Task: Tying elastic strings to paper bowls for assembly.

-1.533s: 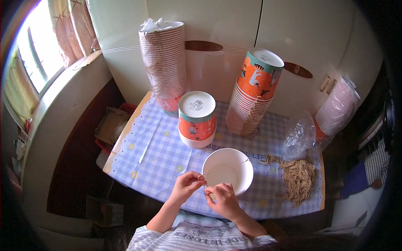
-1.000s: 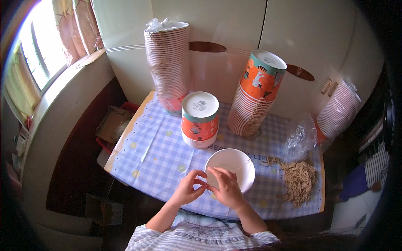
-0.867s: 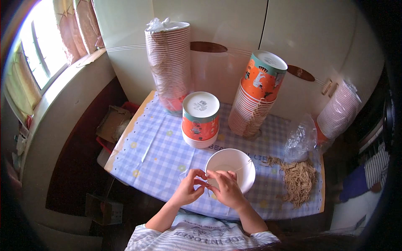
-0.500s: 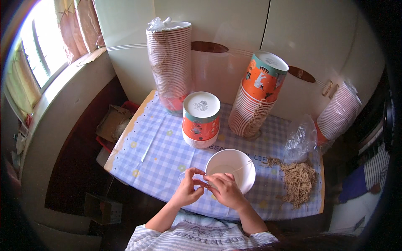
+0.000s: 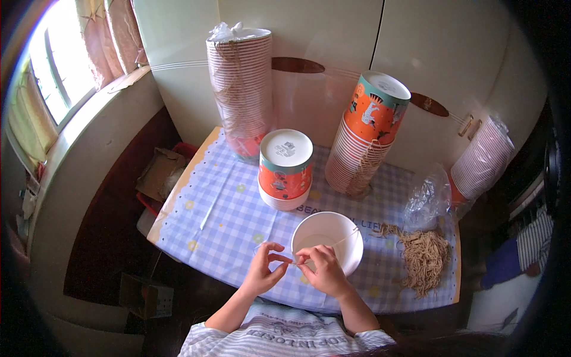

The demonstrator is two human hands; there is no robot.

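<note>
In front of me a white paper bucket stands with its mouth up, its inside showing. A thin tan string runs across its mouth to the far right rim. At the near left rim, my left hand and my right hand meet with pinched fingertips on the string. The right hand covers part of the bucket's near side. Which part of the string each fingertip grips is too small to tell. Just beyond the bucket, a short stack of orange and green paper buckets stands upside down.
A heap of tan strings and a crumpled clear plastic bag lie on the right of the checked tablecloth. Tall bucket stacks stand behind: a wrapped one, an inverted one, and another wrapped one at far right.
My fingertips have shifted slightly at the near left rim, and a bit of string now shows between them. The bucket and the stacks stay in place.
</note>
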